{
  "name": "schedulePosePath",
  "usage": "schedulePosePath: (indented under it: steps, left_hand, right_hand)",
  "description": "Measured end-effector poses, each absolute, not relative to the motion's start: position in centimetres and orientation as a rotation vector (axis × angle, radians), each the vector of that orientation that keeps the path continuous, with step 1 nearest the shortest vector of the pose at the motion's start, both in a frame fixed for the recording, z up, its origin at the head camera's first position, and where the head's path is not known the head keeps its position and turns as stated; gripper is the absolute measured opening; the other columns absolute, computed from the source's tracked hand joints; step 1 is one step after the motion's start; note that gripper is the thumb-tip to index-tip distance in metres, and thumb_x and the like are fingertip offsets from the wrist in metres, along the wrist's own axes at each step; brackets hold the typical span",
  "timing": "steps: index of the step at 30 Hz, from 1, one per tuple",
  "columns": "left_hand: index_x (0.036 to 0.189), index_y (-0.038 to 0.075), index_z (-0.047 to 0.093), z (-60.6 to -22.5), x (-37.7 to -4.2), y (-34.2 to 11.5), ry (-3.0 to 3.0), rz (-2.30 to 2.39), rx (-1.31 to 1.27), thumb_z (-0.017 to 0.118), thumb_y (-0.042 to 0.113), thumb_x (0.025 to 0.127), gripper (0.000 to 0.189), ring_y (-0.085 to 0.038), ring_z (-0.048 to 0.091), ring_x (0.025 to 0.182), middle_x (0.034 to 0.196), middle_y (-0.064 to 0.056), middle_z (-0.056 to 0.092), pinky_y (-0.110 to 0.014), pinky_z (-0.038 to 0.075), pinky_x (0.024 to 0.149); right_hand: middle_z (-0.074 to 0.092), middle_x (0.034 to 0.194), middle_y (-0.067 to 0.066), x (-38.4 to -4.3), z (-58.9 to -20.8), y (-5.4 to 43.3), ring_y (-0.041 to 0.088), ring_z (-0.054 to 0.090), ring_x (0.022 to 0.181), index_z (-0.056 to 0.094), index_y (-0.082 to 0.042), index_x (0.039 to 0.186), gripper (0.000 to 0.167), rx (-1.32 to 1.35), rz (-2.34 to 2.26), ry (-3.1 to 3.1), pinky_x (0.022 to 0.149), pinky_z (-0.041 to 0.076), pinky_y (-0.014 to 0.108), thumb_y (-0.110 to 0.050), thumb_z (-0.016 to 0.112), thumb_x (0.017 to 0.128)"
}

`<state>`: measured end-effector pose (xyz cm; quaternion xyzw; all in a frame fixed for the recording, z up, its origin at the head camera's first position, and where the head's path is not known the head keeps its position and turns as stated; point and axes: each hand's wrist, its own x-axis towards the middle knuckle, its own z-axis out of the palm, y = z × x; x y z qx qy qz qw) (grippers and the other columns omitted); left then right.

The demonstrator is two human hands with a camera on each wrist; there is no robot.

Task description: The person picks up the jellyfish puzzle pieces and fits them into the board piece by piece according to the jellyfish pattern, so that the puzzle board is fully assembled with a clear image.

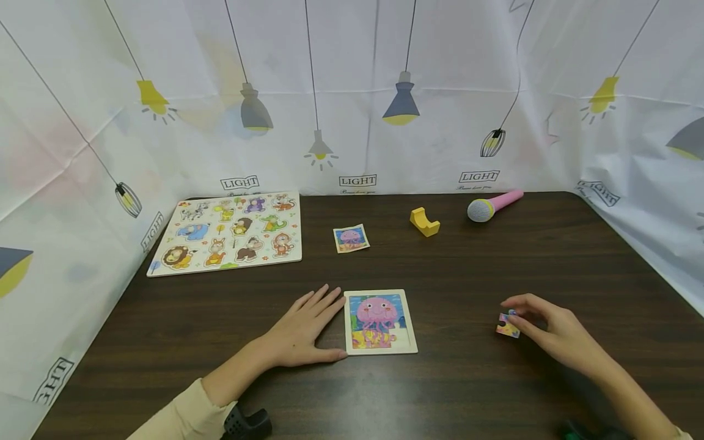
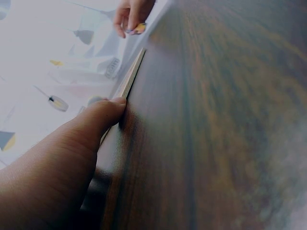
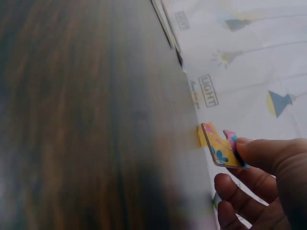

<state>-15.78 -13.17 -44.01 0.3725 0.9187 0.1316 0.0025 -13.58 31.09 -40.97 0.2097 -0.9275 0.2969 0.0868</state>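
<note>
A jigsaw puzzle (image 1: 377, 313) with a pink jellyfish lies in its pale frame on the dark table, a gap at its lower right corner. Fingers spread, my left hand (image 1: 299, 333) rests on the table with thumb and fingertips against the frame's left edge. In the left wrist view the thumb (image 2: 108, 115) touches the frame's side (image 2: 135, 69). Off to the right, my right hand (image 1: 555, 333) pinches a yellow puzzle piece (image 3: 218, 147) with blue and pink marks between thumb and fingers, held above the table.
Behind the puzzle lies a small jellyfish picture card (image 1: 351, 238). A yellow curved block (image 1: 425, 222) and a pink toy microphone (image 1: 495, 206) sit farther right. An animal puzzle board (image 1: 225, 235) lies at the back left. A printed white cloth (image 1: 352, 91) hangs behind the table.
</note>
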Motion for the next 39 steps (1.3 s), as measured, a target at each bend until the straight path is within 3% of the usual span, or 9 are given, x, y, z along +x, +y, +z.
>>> schedulePosePath:
  steps: [31,39]
  left_hand:
    - [0.147,0.012,0.020,-44.1,-15.9,-13.2,2.887,0.403,1.192,0.040,0.072,0.081,0.092,-0.024,0.007,0.139,0.152,-0.006,0.014,-0.045,0.011,0.108]
    - [0.147,0.012,0.020,-44.1,-15.9,-13.2,2.887,0.399,1.191,0.040,0.071,0.081,0.091,-0.024,0.007,0.139,0.152,-0.006,0.014,-0.045,0.011,0.108]
  right_hand:
    - [0.063,0.093,-0.010,-16.9,-41.3,22.1,0.005,0.058,0.077,0.062,-0.012,0.102,0.017,1.016,1.121,-2.694,0.069,0.050,0.023,-0.008,0.064,0.086]
    - [0.062,0.089,-0.010,-17.2,-41.8,19.9,0.007,0.057,0.074,0.061,-0.014,0.100,0.015,1.077,1.210,-2.652,0.064,0.050,0.024,-0.007,0.063,0.087]
